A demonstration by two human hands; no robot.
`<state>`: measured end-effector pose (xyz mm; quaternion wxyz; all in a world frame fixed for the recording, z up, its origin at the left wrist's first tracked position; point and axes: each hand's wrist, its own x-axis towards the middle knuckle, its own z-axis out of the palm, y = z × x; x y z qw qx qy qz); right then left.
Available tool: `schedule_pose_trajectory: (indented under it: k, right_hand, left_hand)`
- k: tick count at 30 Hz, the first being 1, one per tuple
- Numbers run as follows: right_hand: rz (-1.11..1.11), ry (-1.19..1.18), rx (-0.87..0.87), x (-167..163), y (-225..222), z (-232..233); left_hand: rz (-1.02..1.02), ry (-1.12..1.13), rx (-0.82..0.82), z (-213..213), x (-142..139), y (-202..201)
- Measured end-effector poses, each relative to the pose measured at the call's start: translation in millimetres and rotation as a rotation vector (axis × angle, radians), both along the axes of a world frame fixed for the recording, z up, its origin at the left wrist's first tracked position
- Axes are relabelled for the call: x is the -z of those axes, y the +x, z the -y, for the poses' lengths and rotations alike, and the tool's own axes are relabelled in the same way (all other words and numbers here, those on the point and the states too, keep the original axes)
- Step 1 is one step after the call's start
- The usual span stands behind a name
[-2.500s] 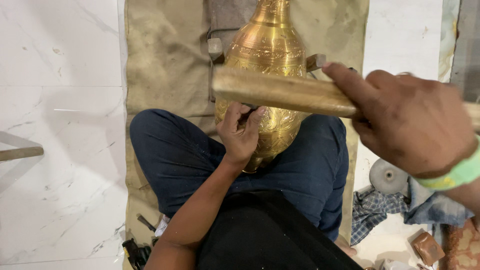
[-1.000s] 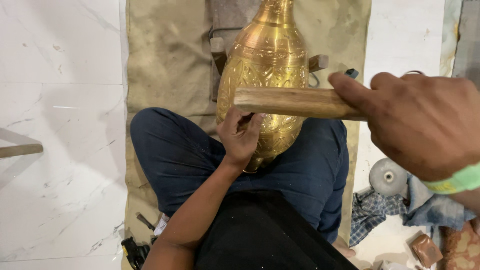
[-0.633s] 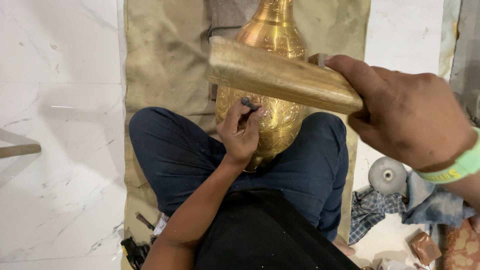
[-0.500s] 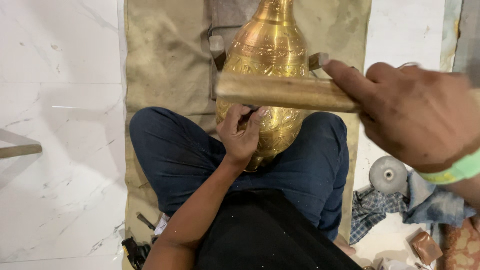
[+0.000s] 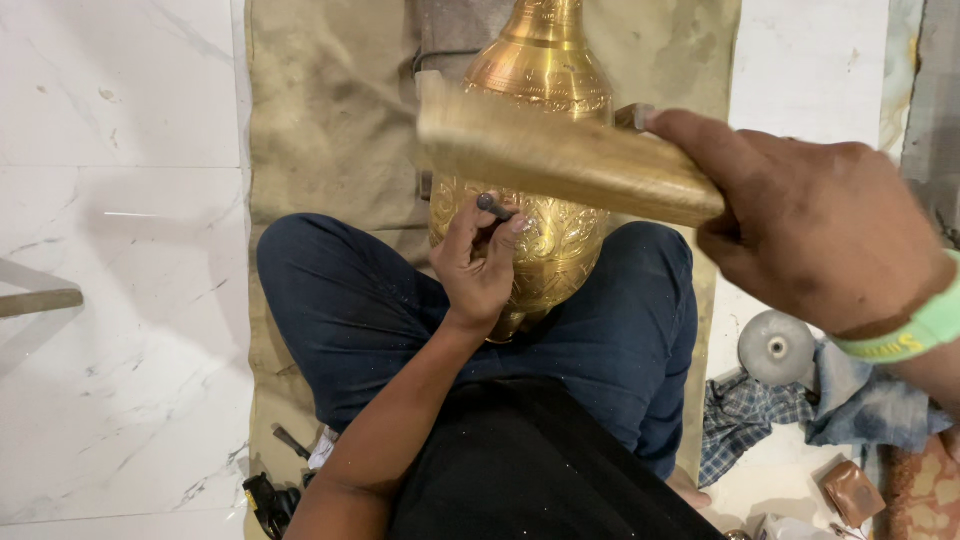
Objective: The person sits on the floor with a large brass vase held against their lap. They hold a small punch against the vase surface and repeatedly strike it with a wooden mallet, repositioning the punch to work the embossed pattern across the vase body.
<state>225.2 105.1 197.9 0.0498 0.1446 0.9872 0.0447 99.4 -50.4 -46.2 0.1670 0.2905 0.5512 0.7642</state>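
Note:
A tall engraved brass vase [image 5: 540, 90] lies between my crossed legs, its neck pointing away from me. My left hand [image 5: 478, 262] pinches a small dark metal punch [image 5: 494, 207] and presses its tip against the vase's patterned belly. My right hand [image 5: 815, 225], with a green band at the wrist, grips a flat wooden block [image 5: 560, 155] and holds it raised above the punch, tilted down toward the right.
A tan cloth [image 5: 330, 130] covers the white marble floor [image 5: 110, 300] beneath me. At the right lie a grey metal disc [image 5: 776, 348], crumpled checked and blue cloths [image 5: 800, 420] and a small brown piece [image 5: 850, 492]. Dark tools [image 5: 272, 495] sit by my left knee.
The wooden block in my right hand has swung up and down over the punch several times and is now raised again. My left hand stays on the vase with the punch.

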Motion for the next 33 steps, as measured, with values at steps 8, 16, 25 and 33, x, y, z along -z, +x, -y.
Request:
schedule_pose_trajectory:
  k: [8,16,25,33]
  right_hand:
    - [0.592,0.281,0.131,-1,-4,3]
    - [0.369,0.253,0.044,-7,0,8]
    - [0.416,0.216,0.109,-2,-5,5]
    - [0.62,0.48,0.088,-11,-8,16]
  left_hand:
    - [0.004,-0.087,-0.031,2,0,-1]
    - [-0.044,-0.029,-0.042,0,0,0]
    - [-0.014,-0.023,-0.05,1,4,0]
    - [0.012,-0.007,-0.023,0,5,0]
